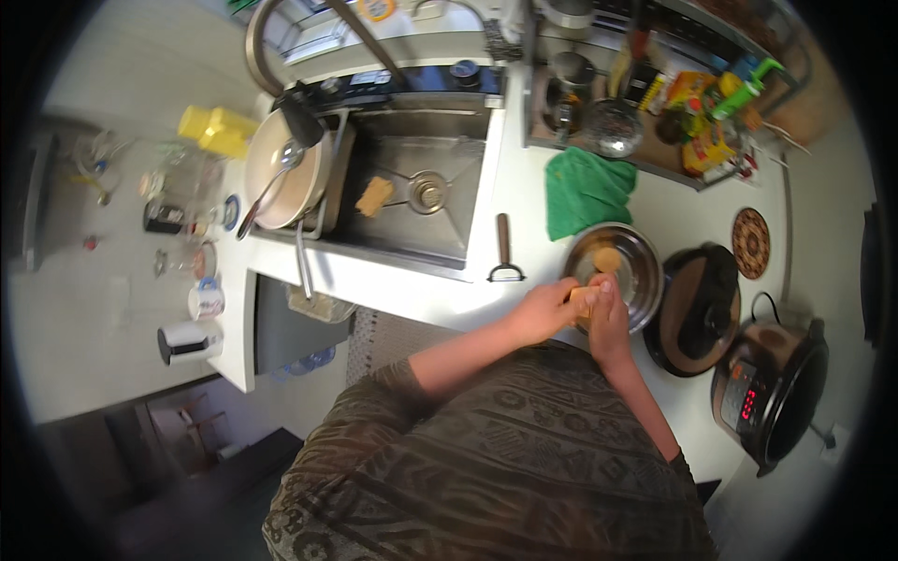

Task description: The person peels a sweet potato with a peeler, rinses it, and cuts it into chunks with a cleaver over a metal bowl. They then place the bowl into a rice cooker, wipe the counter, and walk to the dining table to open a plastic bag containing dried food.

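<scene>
My left hand [549, 313] grips an orange vegetable piece [581, 297], perhaps sweet potato or carrot, over the near rim of a stainless steel bowl [649, 256]. Pressed against the same piece, my right hand [609, 319] has its fingers curled and its thumb towards the bowl. Whether it also holds a small tool is hidden. Just beyond the fingertips, inside the bowl's outline, shows a rounded orange-tan piece [607, 259]. A Y-shaped peeler [504, 254] with a brown handle lies on the white counter left of the bowl.
Behind the bowl is a green cloth [591, 191]. To its right stand a dark lid [693, 308] and a multicooker [768, 393] with a lit display. The sink [449, 235] holds a sponge [375, 196]; a cream pan [270, 161] with a spoon sits at its left.
</scene>
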A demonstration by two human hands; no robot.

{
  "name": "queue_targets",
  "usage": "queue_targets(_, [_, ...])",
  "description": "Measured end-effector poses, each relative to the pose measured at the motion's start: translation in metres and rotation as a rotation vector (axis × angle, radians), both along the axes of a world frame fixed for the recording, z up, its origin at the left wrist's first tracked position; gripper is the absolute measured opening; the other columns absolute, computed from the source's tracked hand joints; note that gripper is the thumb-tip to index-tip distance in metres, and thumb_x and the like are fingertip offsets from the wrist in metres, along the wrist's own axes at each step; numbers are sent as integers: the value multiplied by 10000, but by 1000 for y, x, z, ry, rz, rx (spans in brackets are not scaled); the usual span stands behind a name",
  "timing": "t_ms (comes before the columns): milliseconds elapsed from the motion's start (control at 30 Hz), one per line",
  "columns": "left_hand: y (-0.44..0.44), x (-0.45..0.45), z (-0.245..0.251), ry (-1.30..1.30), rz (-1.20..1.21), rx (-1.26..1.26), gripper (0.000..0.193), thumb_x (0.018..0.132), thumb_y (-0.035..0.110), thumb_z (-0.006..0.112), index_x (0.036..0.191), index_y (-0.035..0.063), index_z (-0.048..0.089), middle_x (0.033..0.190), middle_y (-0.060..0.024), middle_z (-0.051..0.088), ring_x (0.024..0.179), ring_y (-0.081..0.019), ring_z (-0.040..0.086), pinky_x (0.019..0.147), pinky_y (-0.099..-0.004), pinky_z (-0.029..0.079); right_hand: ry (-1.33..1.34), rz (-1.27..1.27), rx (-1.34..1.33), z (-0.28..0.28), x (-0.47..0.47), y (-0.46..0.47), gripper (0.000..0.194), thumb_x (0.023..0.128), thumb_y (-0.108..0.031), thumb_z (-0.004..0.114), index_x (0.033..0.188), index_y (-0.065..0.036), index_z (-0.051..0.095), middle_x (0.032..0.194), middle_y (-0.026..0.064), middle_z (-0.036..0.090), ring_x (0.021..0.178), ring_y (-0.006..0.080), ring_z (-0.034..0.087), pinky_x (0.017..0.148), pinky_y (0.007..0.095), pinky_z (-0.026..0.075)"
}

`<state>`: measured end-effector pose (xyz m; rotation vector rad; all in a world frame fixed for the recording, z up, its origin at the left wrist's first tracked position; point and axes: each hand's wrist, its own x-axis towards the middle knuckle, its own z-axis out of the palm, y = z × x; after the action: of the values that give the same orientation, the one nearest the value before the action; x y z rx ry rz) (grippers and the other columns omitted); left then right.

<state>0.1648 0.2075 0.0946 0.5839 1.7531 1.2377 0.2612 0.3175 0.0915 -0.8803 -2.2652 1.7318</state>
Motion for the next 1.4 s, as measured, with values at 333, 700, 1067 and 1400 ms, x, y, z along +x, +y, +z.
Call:
queue_targets(333, [-104, -41, -13, 42, -86, -24, 423, 810, 404, 658, 841, 2, 529, 671, -150, 554, 600, -256, 543, 570, -351, 431, -45, 402, -241, -10, -43, -64, 319, 995, -365, 298, 988, -70, 419, 715, 56, 454, 634, 129, 437, 589, 285, 376])
queue_targets(700, [-175, -105, -36, 145, -264, -193, 337, 800, 263, 613, 1030, 24, 557, 860, -105, 634, 785, -188, 608, 728, -342, 480, -210, 350, -340, -30, -91, -145, 277, 981, -321, 355, 1065, -60, 398, 820, 120, 552, 748, 202, 560, 699, 315, 433])
queue_targets(1067, [-181, -148, -56, -522, -347, -149, 515, 897, 580, 429, 900, 82, 557, 667, -10, 523, 569, -64, 479, 470, -204, 368, -128, 306, 184, -32, -112, -176, 458, 794, -165, 675, 1156, -32, 426, 1137, 182, 501, 990, 351, 547, 770, 384, 479])
queue_targets(1400, [-176, -145, -25, -9, -207, -125, 391, 877, 394, 544, 968, 14, 520, 811, -104, 560, 700, -240, 555, 694, -352, 445, -199, -13, -65, -15, -105, -176, 324, 937, -335, 443, 1051, -34, 481, 818, 131, 575, 739, 250, 580, 646, 334, 448])
